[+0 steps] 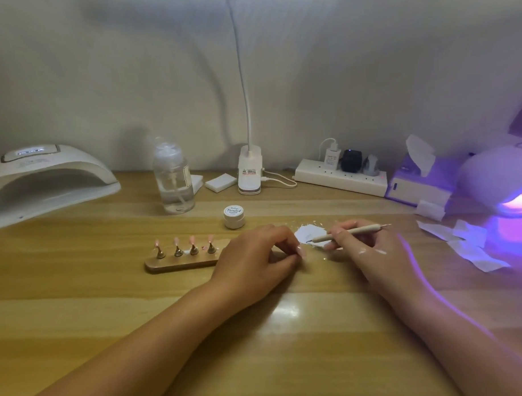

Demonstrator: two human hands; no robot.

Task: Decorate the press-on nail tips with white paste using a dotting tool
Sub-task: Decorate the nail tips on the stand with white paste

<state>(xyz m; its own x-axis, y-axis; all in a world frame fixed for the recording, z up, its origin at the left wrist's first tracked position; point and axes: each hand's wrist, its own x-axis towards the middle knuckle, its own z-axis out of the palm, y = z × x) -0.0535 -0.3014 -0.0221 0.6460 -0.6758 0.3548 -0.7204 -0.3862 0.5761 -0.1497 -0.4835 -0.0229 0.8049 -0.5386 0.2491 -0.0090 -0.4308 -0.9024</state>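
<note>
Loading the dotting tool point(348, 232) from the white paste point(307, 232), a smear just right of my left knuckles; my right hand point(362, 247) grips the tool pen-fashion, point down at the smear's near edge; best to take a small bead only and lift straight off, so nothing strings. Four pink nail tips point(184, 241) stand on pegs in the wooden stand point(179, 264), left of the paste; my left hand point(256, 257) lies curled over the stand's right end; whether it pinches a fifth tip, cannot tell; the tool's point is too small to judge its load.
</note>
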